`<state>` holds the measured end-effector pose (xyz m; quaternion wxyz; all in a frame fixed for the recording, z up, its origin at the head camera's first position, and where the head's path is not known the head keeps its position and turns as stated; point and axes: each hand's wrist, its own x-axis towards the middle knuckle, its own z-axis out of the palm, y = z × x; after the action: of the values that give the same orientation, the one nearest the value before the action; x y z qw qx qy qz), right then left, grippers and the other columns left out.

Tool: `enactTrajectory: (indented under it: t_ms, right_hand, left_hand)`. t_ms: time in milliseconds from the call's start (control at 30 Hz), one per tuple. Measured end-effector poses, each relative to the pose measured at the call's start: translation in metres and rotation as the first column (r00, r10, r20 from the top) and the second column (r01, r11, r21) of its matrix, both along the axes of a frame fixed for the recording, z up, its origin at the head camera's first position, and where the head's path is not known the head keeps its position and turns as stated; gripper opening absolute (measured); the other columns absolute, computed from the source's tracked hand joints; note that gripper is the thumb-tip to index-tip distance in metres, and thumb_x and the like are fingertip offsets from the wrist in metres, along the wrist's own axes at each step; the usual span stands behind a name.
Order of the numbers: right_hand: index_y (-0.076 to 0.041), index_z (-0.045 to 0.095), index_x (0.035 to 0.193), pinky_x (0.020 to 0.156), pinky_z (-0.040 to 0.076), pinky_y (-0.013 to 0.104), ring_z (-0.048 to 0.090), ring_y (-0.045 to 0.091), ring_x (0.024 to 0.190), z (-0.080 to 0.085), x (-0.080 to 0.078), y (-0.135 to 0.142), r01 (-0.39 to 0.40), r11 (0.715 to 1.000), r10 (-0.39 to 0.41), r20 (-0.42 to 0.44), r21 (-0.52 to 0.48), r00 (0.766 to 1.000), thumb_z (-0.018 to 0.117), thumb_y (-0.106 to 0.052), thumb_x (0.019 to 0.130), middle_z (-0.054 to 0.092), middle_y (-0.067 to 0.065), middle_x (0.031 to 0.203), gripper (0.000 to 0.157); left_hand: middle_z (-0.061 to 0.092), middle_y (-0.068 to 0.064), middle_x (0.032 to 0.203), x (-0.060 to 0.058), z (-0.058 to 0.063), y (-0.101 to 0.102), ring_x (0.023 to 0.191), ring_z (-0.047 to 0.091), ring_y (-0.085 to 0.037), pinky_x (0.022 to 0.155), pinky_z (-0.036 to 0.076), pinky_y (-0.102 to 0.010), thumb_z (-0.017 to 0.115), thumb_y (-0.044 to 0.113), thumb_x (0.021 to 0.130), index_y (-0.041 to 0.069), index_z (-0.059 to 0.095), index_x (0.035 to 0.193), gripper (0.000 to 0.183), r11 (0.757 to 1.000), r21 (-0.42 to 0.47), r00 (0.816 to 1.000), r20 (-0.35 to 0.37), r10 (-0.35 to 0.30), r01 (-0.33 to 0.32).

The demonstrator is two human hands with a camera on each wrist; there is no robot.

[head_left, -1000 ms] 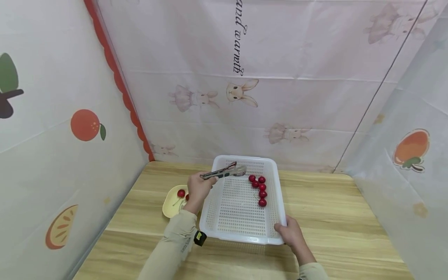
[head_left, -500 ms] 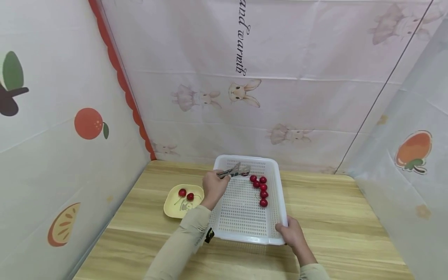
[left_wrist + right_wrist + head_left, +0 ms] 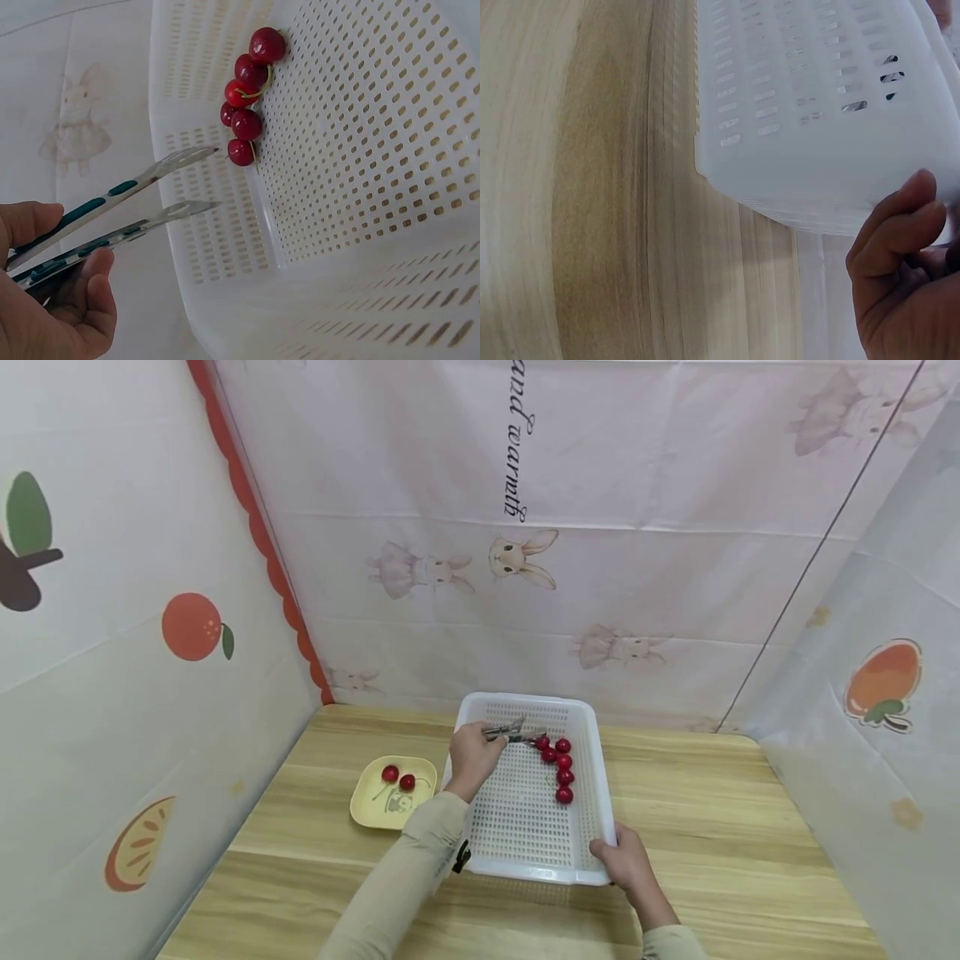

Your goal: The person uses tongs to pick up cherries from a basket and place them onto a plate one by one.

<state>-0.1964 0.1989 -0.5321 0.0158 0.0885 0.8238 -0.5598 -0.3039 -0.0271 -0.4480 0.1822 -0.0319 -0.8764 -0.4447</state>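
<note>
At left on the bench [image 3: 300, 843], a yellow dish [image 3: 367, 811] holds two cherries [image 3: 390, 773]. My left grip [image 3: 474, 762] is curled round the tongs [image 3: 120, 188], their parted tips just beside six cherries [image 3: 564, 762] in the white basket [image 3: 517, 814]. My right grip [image 3: 621, 856] clasps the basket's near right corner.

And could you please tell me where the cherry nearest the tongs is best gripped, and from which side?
I'd grip the round cherry at its middle, from the person's left: that side faces the tongs, while other cherries crowd its right.
</note>
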Motion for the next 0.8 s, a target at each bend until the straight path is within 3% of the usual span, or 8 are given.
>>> enactTrajectory:
  t_ms: [167,267,600,800]
  right_hand:
    - [0.016,0.052,0.116,0.052,0.05,0.038,0.062,0.032,0.072,0.001,0.0,0.0,0.0,1.0,0.0,-0.004,0.005,1.0,0.053,-0.001,0.078,0.063,0.023,0.09,0.042]
    - [0.016,0.052,0.116,0.054,0.051,0.038,0.062,0.032,0.074,0.001,0.0,0.0,-0.006,1.0,0.006,-0.012,0.005,1.0,0.054,-0.001,0.078,0.063,0.025,0.092,0.042]
    - [0.016,0.052,0.117,0.06,0.052,0.04,0.063,0.032,0.078,0.004,0.001,-0.001,-0.01,1.0,0.01,-0.007,0.009,1.0,0.054,-0.001,0.079,0.062,0.025,0.095,0.042]
    - [0.017,0.052,0.114,0.052,0.05,0.037,0.062,0.03,0.07,0.004,0.001,-0.001,-0.017,1.0,0.017,-0.023,0.004,1.0,0.053,-0.003,0.077,0.062,0.025,0.089,0.043]
  left_hand:
    - [0.066,-0.006,0.067,-0.003,0.0,0.005,0.049,0.05,-0.009,0.049,0.042,-0.027,0.073,0.013,0.075,0.0,0.07,0.095,0.024,1.0,-0.016,0.999,0.034,0.001,-0.001]
    - [0.068,-0.005,0.072,-0.003,-0.001,0.007,0.052,0.053,-0.01,0.052,0.044,-0.028,0.074,0.013,0.075,0.001,0.071,0.092,0.021,1.0,-0.024,0.999,0.054,-0.005,0.007]
    - [0.058,0.002,0.051,-0.004,-0.008,0.016,0.039,0.035,-0.005,0.038,0.03,-0.021,0.072,0.013,0.077,0.001,0.072,0.093,0.02,0.996,-0.058,0.995,0.087,-0.058,0.063]
    - [0.035,0.007,0.04,-0.005,-0.011,0.022,0.036,0.025,-0.004,0.036,0.023,-0.021,0.07,0.01,0.076,0.001,0.07,0.075,0.009,0.991,-0.083,0.993,0.072,-0.096,0.102]
